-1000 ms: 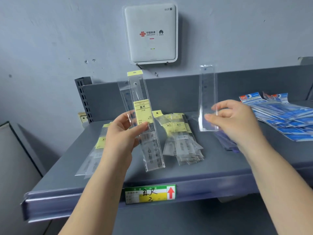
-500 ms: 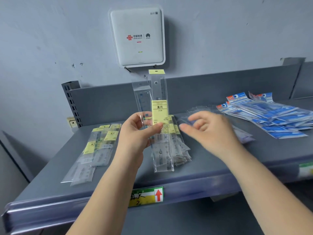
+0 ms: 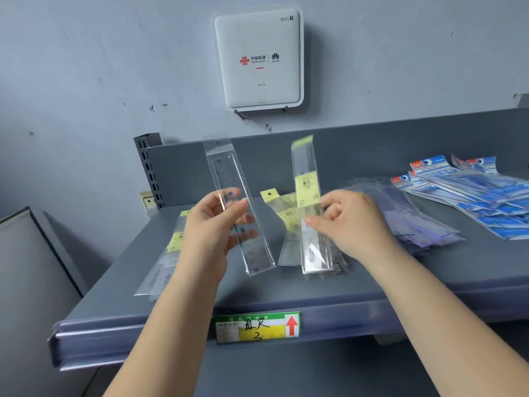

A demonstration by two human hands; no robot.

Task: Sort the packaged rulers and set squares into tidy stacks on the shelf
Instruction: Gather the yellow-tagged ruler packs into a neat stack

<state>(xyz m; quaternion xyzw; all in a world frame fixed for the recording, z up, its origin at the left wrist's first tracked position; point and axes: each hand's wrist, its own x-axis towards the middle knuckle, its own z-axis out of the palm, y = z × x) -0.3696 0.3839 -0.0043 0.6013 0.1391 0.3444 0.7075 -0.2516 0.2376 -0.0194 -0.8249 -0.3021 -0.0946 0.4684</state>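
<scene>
Each grip, left hand [image 3: 213, 224] and right hand [image 3: 347, 222], pinches one seemingly bagged ruler.

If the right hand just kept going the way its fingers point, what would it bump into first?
The right hand, pinching a clear-sleeved ruler with a yellow label, points leftward. It would probably first meet the plain clear-sleeved ruler held by the left hand, though depth between them is hard to judge.
</scene>
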